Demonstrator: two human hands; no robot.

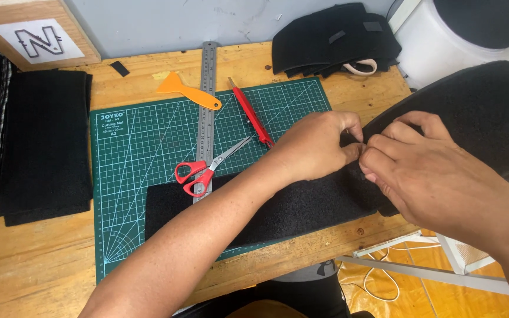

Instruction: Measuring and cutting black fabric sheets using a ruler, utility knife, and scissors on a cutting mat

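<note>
I see both sets of fingertips pinched on one spot of the long black foam-fabric strip [301, 206], left hand [316, 147] meeting right hand [425, 171], probably aligning an edge; it lies across the green cutting mat [148, 147] beside the red-handled scissors [204, 171].

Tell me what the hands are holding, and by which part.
Both the left hand and right hand pinch the black foam strip at its upper edge, mid-length.

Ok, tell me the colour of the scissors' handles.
Red, on the scissors lying on the green cutting mat; the head view shows it clearly.
</note>
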